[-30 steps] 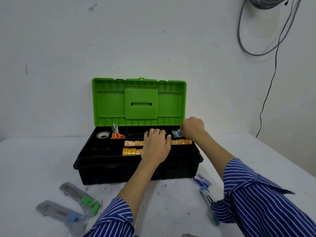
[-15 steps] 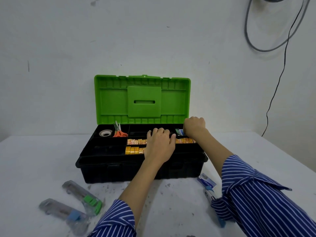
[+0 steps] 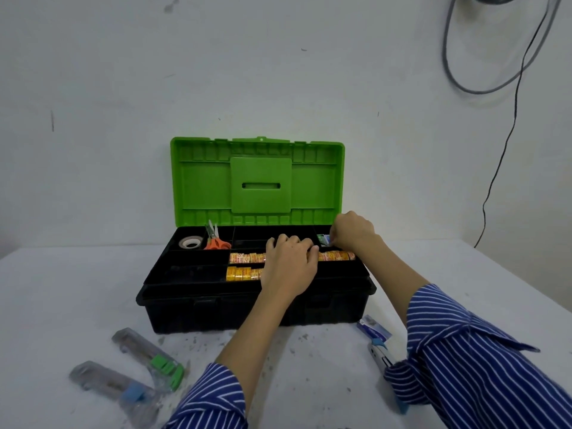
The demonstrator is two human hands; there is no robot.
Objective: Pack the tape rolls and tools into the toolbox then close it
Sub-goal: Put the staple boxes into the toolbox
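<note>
The table (image 3: 77,289) carries the toolbox (image 3: 253,305), which stands open with its green lid (image 3: 257,181) raised upright against the wall. Inside the black tray, two rows of yellow tape rolls (image 3: 244,258) already lie in the long middle compartments, a single white tape roll (image 3: 189,242) sits in the rear left compartment, and the orange-handled scissors (image 3: 216,241) stand tilted in the compartment just beside it. Your left hand (image 3: 291,264) rests palm down on the tape rows, fingers curled over them; whether it grips a roll cannot be told. Your right hand (image 3: 353,230) is closed at the rear right compartment, where a small green-and-blue packet (image 3: 324,239) lies at your fingertips; whether the fingers pinch it or merely touch it cannot be told. Packing is judged to be partly complete. Still outside the box are two clear-packaged tools, one with a green part (image 3: 148,354) and one with a blue part (image 3: 114,385), near the left front, and a small blue box (image 3: 373,331) with a stapler-like tool (image 3: 382,357) near the right front corner, partly hidden by your right sleeve (image 3: 479,366). Load these items, then lower the lid.
</note>
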